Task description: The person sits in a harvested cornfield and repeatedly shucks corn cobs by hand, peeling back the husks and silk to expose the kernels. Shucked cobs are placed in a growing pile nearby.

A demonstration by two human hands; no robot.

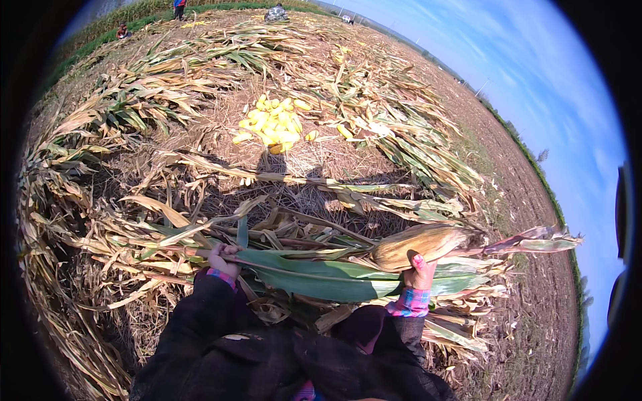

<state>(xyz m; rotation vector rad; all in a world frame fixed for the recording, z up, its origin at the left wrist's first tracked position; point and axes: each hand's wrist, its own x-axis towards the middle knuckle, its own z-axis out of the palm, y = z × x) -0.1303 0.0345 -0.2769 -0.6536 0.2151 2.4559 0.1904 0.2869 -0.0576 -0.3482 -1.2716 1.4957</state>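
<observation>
My left hand point(224, 259) is closed around a corn stalk point(193, 250) at the base of a long green leaf point(321, 275). The leaf stretches to the right, across the front of my body. On the right, my right hand point(419, 273) grips an ear of corn in its dry brown husk point(419, 245), thumb on the near side. A second, slimmer husked ear or shoot point(536, 243) with a purplish tint points away to the right of it. Beneath both hands lie cut corn stalks with dry leaves point(281, 235).
Ahead lies a pile of husked yellow corn cobs point(273, 123), with a few loose cobs beside it. Rows of cut stalks point(411, 145) curve along both sides. Bare ploughed soil point(526, 185) is at the right. Several people, one in blue and red point(179, 9), are far off.
</observation>
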